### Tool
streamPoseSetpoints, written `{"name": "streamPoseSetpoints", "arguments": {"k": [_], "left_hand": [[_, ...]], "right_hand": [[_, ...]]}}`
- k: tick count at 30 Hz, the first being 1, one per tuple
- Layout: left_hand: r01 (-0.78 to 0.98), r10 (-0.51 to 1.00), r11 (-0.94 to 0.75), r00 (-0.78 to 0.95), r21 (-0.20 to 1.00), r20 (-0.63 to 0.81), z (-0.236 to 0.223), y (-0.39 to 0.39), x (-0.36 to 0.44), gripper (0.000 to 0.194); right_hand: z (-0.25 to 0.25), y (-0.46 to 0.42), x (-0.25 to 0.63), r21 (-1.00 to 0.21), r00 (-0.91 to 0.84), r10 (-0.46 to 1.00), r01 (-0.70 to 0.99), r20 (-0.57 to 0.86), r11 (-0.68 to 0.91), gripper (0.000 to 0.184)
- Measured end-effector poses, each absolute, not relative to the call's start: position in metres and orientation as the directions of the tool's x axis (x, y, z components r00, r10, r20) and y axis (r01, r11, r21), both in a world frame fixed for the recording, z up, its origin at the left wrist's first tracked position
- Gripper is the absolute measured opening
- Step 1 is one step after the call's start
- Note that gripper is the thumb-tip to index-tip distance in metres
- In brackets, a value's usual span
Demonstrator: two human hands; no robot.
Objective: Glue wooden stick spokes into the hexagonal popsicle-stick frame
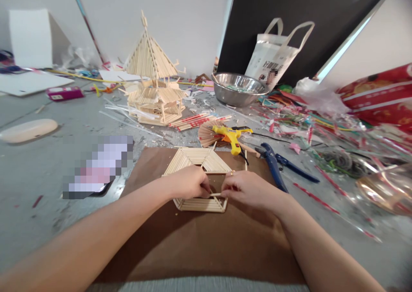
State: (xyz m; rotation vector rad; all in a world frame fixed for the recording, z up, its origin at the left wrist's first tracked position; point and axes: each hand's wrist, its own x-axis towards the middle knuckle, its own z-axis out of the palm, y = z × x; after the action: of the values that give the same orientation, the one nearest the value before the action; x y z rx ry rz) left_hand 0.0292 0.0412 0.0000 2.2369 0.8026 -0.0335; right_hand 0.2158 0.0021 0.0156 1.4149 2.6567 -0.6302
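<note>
A flat six-sided frame of pale wooden sticks [202, 205] lies on a brown sheet [206, 249]. Over its near right part, a short wooden stick [215, 194] spans the gap between my hands. My left hand [193, 182] reaches across the frame's left side, fingertips pinched at the stick's left end. From the right, my right hand [241, 187], with a ring on one finger, pinches the other end. The fingers of both hands partly cover the stick and the frame beneath. Beyond the frame lie a yellow glue gun [232, 138] and blue-handled cutters [273, 165].
A stick-built pagoda model [156, 98] stands behind, near red-marked stick bundles [195, 121]. A steel bowl [238, 88] and a white bag [272, 58] are at the back right. Plastic scraps [322, 129] litter the right; a phone [99, 165] lies left.
</note>
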Motion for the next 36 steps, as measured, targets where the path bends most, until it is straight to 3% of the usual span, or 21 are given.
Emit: {"name": "streamPoseSetpoints", "arguments": {"k": [21, 36], "left_hand": [[0.578, 0.533, -0.537, 0.797, 0.614, -0.284, -0.002, 0.042, 0.029, 0.023], [0.699, 0.672, -0.544, 0.694, 0.464, -0.258, -0.001, 0.031, 0.034, 0.025]], "right_hand": [[0.014, 0.001, 0.215, -0.32, -0.598, 0.762, 0.793, -0.246, 0.519, 0.024], [0.018, 0.0, 0.212, -0.306, -0.584, 0.766, 0.806, -0.269, 0.507, 0.025]]}}
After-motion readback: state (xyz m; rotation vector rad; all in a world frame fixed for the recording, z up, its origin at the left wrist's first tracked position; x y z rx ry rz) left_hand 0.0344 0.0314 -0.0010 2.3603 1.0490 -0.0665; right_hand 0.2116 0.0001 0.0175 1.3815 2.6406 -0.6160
